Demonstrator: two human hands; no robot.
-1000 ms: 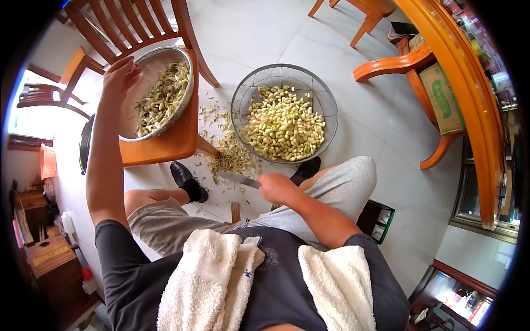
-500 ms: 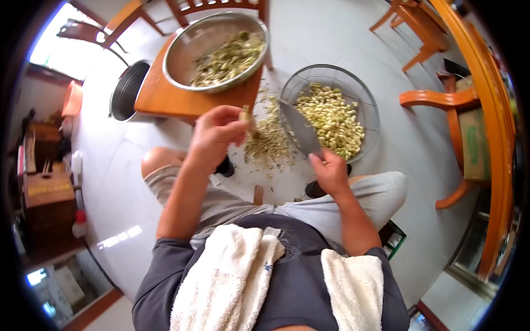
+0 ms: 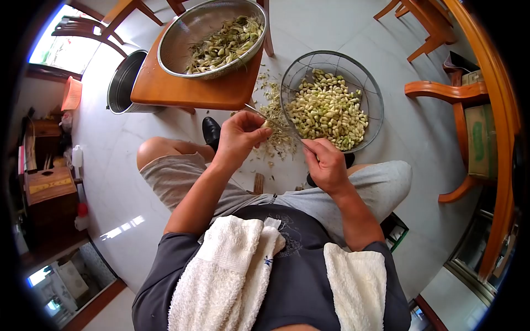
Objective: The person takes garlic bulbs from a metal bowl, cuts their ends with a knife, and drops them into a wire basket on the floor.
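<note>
My right hand [image 3: 327, 165] is closed around the handle of a wide-bladed knife [image 3: 255, 111], now seen nearly edge-on, its tip pointing to the upper left. Between the thumb and fingers of my left hand [image 3: 243, 135] is a small pale bulb [image 3: 266, 124], mostly hidden, right beside the blade. Just beyond my right hand, a wide mesh basket [image 3: 377, 91] on the floor holds many trimmed pale bulbs [image 3: 330, 113]. Untrimmed bulbs with stringy ends [image 3: 229, 44] fill part of a metal colander [image 3: 170, 55].
The colander stands on a wooden chair seat [image 3: 193, 95]. Dry trimmings [image 3: 281, 144] litter the floor between my feet. A dark metal pot [image 3: 113, 91] is left of the chair. On the right are a wooden table edge [image 3: 499, 127] and a cardboard box [image 3: 479, 140].
The knife has turned from flat-side view to nearly edge-on and swung left to the bulb. My left hand has moved right and slightly down, bringing the bulb to the blade.
</note>
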